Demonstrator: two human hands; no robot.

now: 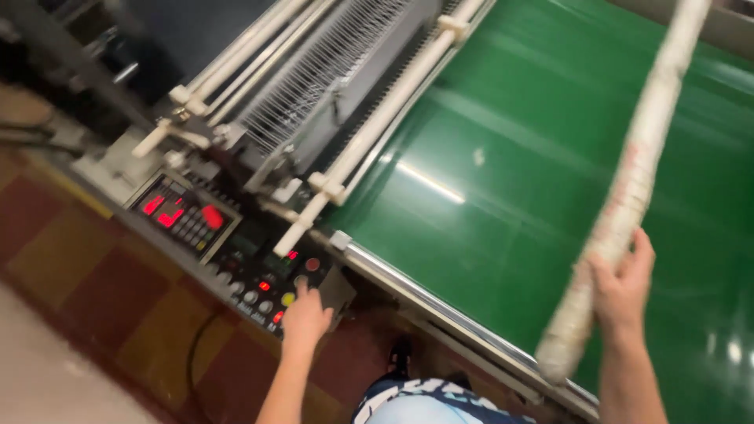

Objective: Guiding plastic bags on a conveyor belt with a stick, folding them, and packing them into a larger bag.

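The left hand (305,318) is stretched forward on a bare, nearly straight forearm, back of the hand up, fingers reaching ahead and slightly curled. The right hand (623,284) is raised higher on a bare forearm that rises from the lower edge of the view, its grip closed with fingers and thumb wrapped around.

Open room across the wide green belt (503,180), bare from the near chrome edge (440,302) to the far side. Crossed only by the long pale roll (628,188) slanting over its right part. Blocked along its left edge by white rods (377,126) and the wire comb rack (314,78); crowded with buttons at the control panel (228,243) by the near-left corner.
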